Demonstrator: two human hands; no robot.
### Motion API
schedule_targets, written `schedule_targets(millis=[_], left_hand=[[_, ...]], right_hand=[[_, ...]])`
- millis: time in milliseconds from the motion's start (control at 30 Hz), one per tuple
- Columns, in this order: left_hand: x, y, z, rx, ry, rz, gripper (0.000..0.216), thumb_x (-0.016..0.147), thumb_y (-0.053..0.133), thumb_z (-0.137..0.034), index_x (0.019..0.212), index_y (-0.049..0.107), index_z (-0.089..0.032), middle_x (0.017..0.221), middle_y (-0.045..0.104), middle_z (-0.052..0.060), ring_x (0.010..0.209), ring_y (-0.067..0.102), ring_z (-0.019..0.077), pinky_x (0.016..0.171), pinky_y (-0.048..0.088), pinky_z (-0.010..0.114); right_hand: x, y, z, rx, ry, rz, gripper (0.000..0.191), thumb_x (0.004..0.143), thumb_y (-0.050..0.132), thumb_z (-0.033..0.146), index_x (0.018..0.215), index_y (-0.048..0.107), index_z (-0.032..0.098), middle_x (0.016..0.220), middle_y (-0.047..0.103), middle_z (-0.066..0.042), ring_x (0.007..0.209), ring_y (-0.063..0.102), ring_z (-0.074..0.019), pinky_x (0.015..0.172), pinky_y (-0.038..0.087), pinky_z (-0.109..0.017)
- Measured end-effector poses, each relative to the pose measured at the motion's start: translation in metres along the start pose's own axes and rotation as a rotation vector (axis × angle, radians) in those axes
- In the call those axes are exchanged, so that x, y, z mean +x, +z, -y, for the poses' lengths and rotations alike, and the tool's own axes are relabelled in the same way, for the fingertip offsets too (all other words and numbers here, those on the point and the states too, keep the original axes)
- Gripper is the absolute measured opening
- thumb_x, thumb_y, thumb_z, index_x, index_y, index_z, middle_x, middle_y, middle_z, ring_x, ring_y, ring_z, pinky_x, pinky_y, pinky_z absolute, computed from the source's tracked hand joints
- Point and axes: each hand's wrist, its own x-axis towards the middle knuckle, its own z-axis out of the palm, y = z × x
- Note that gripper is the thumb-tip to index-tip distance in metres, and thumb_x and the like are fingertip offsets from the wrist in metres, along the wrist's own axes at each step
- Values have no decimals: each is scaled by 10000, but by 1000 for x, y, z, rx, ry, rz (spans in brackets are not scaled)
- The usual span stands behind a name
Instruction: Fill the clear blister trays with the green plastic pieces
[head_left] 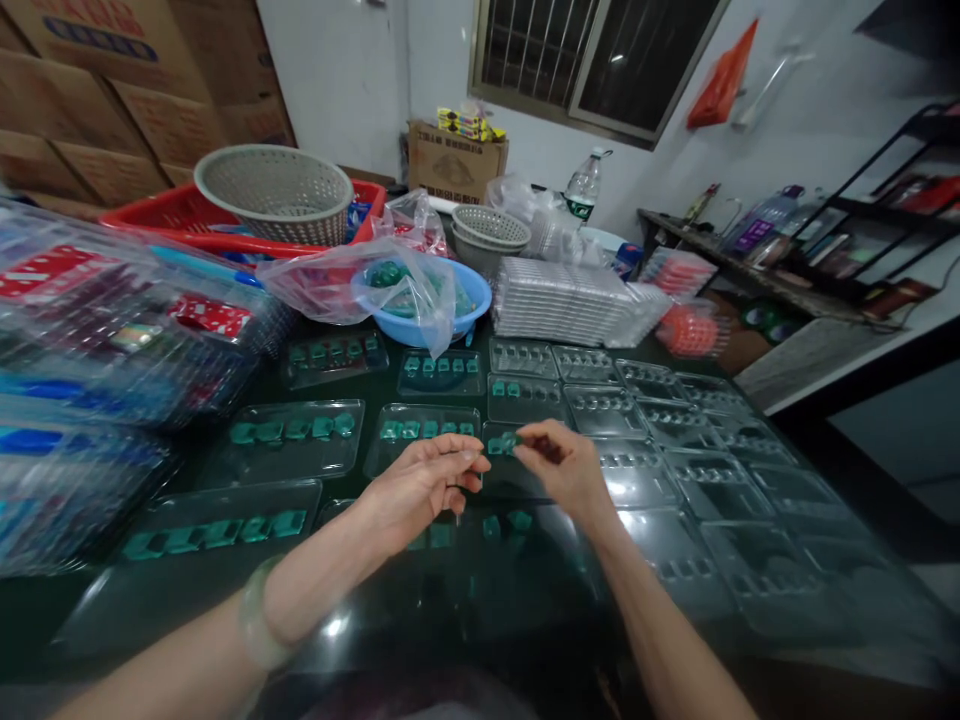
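Note:
My right hand (566, 465) is closed in a pinch on a small green translucent piece (510, 440) over a clear plastic tray (517, 485). Another green piece (494, 446) sits in a slot of that tray. Just to the left, my left hand (431, 475) has its thumb and fingers pressed together; what they hold, if anything, is too small to make out. A tray with a row of green pieces (411, 430) lies partly behind the left hand. Farther back, one clear tray (536, 398) has two green pieces at its left end.
Rows of clear trays (705, 485) without green pieces cover the right side. Filled trays (296, 440) lie to the left, beside blurred stacks of packages (112, 340). A blue basin (476, 297) with green pieces and a plastic bag stands behind, near stacked clear trays (562, 305).

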Motion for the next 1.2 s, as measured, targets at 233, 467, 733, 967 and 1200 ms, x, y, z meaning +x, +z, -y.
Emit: schedule_targets(millis=[233, 467, 733, 967, 1200], left_hand=[[-8, -22, -3, 19, 3, -20, 156, 723, 620, -211, 855, 601, -132, 807, 585, 55, 637, 545, 108, 481, 371, 193], [-14, -40, -4, 25, 20, -51, 156, 721, 625, -214, 853, 605, -134, 784, 581, 47, 614, 531, 99, 483, 368, 192], [-11, -39, 1, 36, 28, -26, 139, 735, 609, -215, 845, 588, -132, 762, 567, 36, 615, 527, 97, 485, 365, 188], [-12, -34, 2, 144, 47, -67, 155, 728, 599, -232, 839, 573, -127, 760, 566, 40, 605, 519, 101, 483, 370, 196], [-9, -13, 12, 882, 285, -15, 131, 732, 549, -208, 842, 601, -159, 700, 548, 7, 588, 493, 103, 523, 372, 214]], right_hand=[[85, -10, -93, -489, 150, -74, 229, 714, 555, 280, 868, 662, 148, 766, 658, -57, 660, 576, -158, 609, 423, -264], [97, -8, -108, -625, 96, 72, 224, 734, 538, 283, 898, 666, 199, 816, 670, -27, 742, 590, -160, 643, 415, -245], [94, -4, -87, -849, 5, 207, 238, 794, 457, 267, 934, 643, 221, 950, 630, -61, 868, 573, -205, 692, 410, -279], [96, -1, -79, -938, 43, 279, 265, 827, 412, 323, 918, 638, 216, 942, 624, -82, 893, 564, -230, 711, 412, -304], [89, -1, -71, -947, 132, 262, 286, 798, 471, 273, 1038, 576, 158, 929, 626, -134, 895, 559, -263, 720, 410, -337]])
